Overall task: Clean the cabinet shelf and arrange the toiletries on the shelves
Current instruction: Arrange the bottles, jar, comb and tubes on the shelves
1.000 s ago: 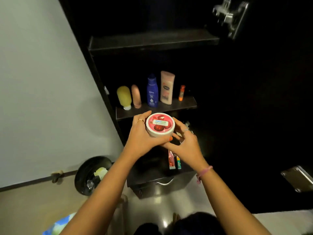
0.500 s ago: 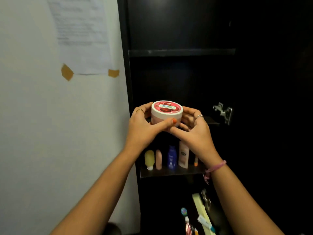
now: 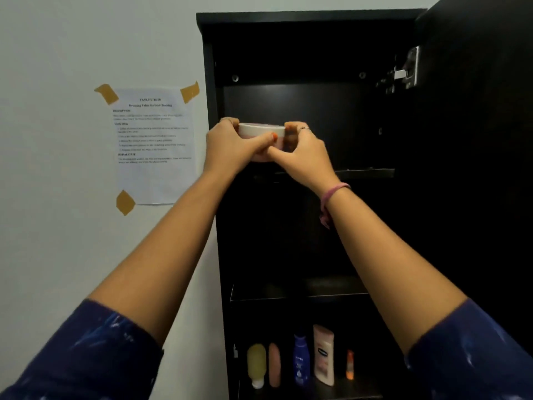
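Observation:
A round white and pink cream jar (image 3: 261, 130) is held up high inside the black cabinet (image 3: 291, 17), just above the upper shelf (image 3: 366, 173). My left hand (image 3: 230, 145) grips its left side, thumb across the front. My right hand (image 3: 302, 151) grips its right side. On a low shelf stand a yellow tube (image 3: 256, 363), a peach tube (image 3: 274, 363), a blue bottle (image 3: 301, 359), a pink lotion bottle (image 3: 323, 353) and an orange lip balm (image 3: 349, 364).
The cabinet door (image 3: 476, 140) stands open on the right, with a metal hinge (image 3: 405, 70) near its top. A printed sheet (image 3: 154, 145) is taped to the white wall left of the cabinet. A bare middle shelf (image 3: 331, 290) lies between the arms.
Both hands have lifted the jar from the lower shelves up to the upper shelf level. My view has tilted upward, so the cabinet top and the taped sheet show fully.

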